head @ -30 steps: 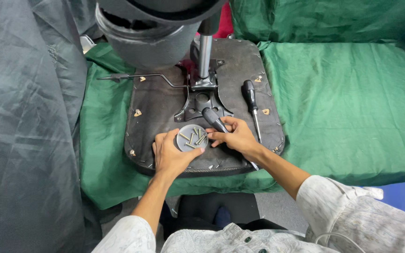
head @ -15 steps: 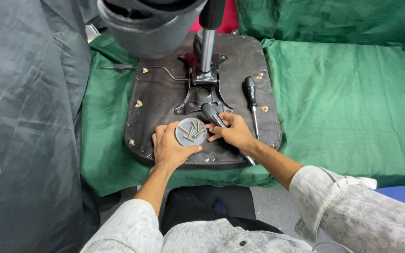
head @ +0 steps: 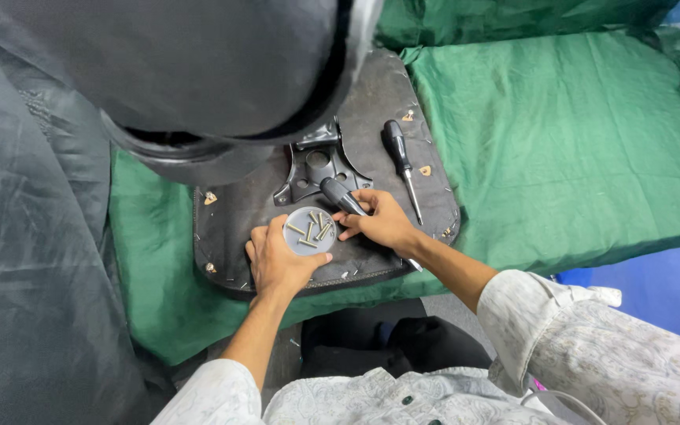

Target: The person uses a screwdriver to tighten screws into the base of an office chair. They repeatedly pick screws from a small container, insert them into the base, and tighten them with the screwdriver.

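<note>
My left hand (head: 277, 256) cups a small round grey dish (head: 309, 230) that holds several bolts. The dish rests on the dark underside of a chair seat (head: 387, 102). My right hand (head: 379, 221) grips a black-handled screwdriver (head: 340, 194), and its fingertips reach to the dish's right rim. A second screwdriver (head: 400, 161) with a black handle lies loose on the seat just beyond my right hand. A black metal bracket (head: 316, 167) is fixed to the seat behind the dish.
The chair's large dark base (head: 198, 86) looms over the top left and hides part of the seat. Green cloth (head: 576, 142) covers the table on the right. Grey plastic sheeting (head: 33, 252) hangs at the left. A blue surface (head: 655, 275) shows at lower right.
The view has dropped closer, so the chair base now fills the top left. Both hands have stayed at the dish of bolts, the right still holding the screwdriver.
</note>
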